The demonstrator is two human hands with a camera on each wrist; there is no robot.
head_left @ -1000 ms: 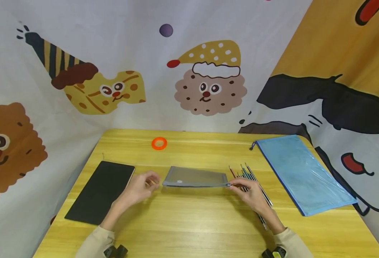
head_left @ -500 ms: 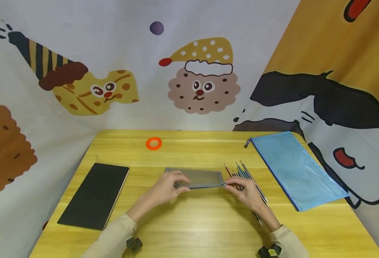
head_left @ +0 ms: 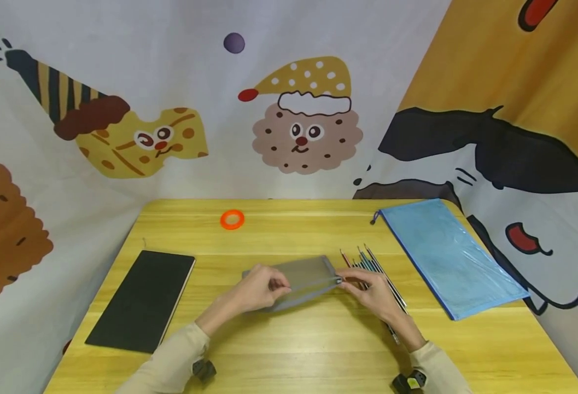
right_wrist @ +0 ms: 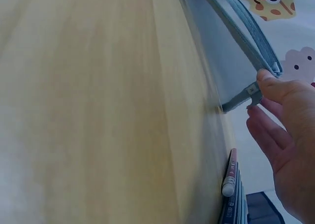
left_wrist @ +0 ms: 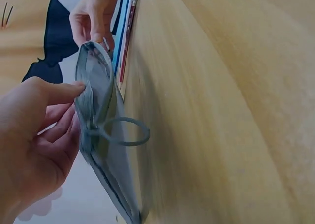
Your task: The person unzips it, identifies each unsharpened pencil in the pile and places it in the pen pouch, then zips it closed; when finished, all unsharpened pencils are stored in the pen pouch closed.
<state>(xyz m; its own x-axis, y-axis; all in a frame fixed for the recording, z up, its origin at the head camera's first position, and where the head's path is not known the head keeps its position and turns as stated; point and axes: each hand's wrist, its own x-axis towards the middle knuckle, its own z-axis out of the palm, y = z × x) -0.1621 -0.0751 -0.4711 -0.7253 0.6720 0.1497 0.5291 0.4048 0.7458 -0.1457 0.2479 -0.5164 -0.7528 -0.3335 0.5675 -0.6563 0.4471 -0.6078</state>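
Observation:
A grey see-through zip pouch [head_left: 308,272] is held tilted over the middle of the table, its mouth parted. My left hand [head_left: 256,289] pinches one zipper edge; in the left wrist view the thumb lies on the zipper band with the fingers behind it. A grey loop [left_wrist: 135,131] hangs from the zipper. At the pouch's right end, my right hand [head_left: 373,291] pinches the corner between thumb and fingers, beside a small tab [right_wrist: 253,90]. Several pencils [head_left: 371,262] lie partly hidden beneath the right hand and forearm.
On the left lies a black notebook [head_left: 143,301]. An orange ring [head_left: 232,219] sits near the table's back edge. To the right is a blue zip document bag [head_left: 451,257]. A cartoon-printed cloth [head_left: 229,98] hangs behind the table.
My left hand has come in from the left and taken hold of the pouch's edge. The pouch's mouth has widened and its left end has tipped lower. The right hand keeps its corner.

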